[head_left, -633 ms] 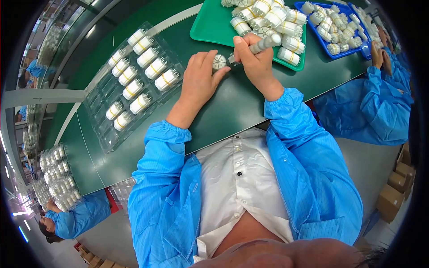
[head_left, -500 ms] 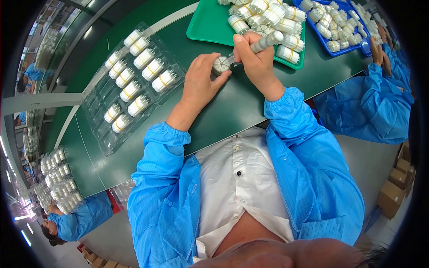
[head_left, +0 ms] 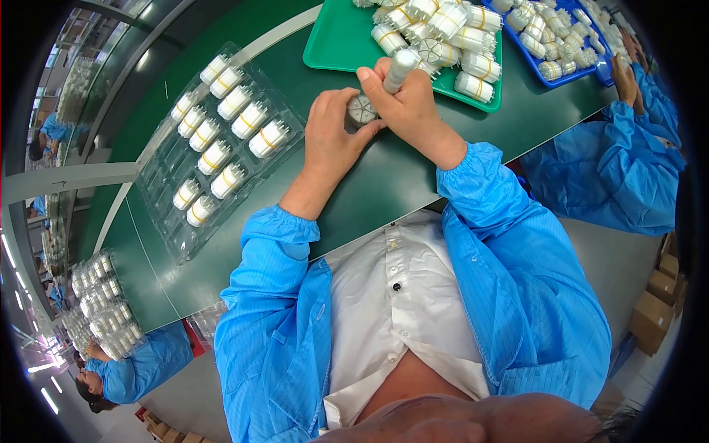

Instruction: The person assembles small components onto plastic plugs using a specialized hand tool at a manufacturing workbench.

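Observation:
My left hand (head_left: 331, 136) grips a small grey-white cylinder part (head_left: 362, 111) whose round end with a cross pattern faces up. My right hand (head_left: 408, 103) is closed around a white pen-like tool (head_left: 399, 68) whose lower end meets that part. Both hands rest over the dark green table (head_left: 384, 184), just in front of a green tray (head_left: 347, 44) piled with several white cylinder parts (head_left: 443, 37) with yellow bands. To my left lies a clear plastic blister tray (head_left: 214, 155) with several of the same parts set in its pockets.
A blue tray (head_left: 561, 44) full of white parts sits at the far right, where another person in a blue coat (head_left: 613, 162) works. More filled clear trays (head_left: 103, 310) lie at the lower left near a third person (head_left: 125, 369). Cardboard boxes (head_left: 653, 310) stand on the floor.
Both hands have stayed together over the part; the white tool in my right hand has tilted more upright. The view has shifted slightly.

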The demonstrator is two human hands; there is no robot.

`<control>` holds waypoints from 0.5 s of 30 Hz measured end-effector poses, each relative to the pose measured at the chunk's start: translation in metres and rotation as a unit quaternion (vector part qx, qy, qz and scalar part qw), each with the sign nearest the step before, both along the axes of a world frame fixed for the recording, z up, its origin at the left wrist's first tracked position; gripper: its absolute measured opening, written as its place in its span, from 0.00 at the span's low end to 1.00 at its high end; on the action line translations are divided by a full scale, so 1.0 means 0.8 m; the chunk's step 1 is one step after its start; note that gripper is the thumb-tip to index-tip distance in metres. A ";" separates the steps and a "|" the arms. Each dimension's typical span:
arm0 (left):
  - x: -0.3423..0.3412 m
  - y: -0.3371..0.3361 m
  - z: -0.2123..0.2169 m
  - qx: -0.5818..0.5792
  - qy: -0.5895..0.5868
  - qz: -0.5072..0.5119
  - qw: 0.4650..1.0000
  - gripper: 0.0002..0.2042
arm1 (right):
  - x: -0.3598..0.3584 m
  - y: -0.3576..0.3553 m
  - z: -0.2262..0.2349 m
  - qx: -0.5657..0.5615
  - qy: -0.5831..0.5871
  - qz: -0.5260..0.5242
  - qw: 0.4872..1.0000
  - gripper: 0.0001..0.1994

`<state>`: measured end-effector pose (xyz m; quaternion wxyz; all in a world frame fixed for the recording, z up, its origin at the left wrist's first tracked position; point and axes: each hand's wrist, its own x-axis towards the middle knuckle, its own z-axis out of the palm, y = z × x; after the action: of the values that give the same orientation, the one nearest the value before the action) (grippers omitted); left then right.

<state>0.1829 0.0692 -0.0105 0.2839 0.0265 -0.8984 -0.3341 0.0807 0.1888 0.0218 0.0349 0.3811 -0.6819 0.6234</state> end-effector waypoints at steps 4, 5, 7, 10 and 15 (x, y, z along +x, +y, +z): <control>0.002 0.006 -0.002 0.041 0.006 0.023 0.999 0.23 | 0.002 0.006 0.007 -0.054 -0.173 0.032 0.983 0.18; 0.004 0.007 0.000 0.042 0.005 0.021 0.999 0.23 | -0.002 0.008 0.006 -0.054 -0.173 0.030 0.983 0.18; 0.006 0.007 0.006 0.035 0.018 -0.011 0.999 0.23 | -0.012 0.010 0.004 -0.105 -0.142 0.041 0.983 0.18; 0.008 0.007 0.009 0.037 -0.001 -0.014 0.999 0.23 | -0.011 0.008 0.005 -0.084 -0.142 0.058 0.985 0.18; 0.006 0.004 0.007 0.034 0.003 -0.026 0.999 0.23 | -0.012 0.005 0.006 -0.064 -0.140 0.062 0.986 0.17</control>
<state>0.1873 0.0726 -0.0050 0.2768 0.0118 -0.8860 -0.3718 0.0711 0.1931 0.0263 -0.0756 0.3287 -0.6139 0.7137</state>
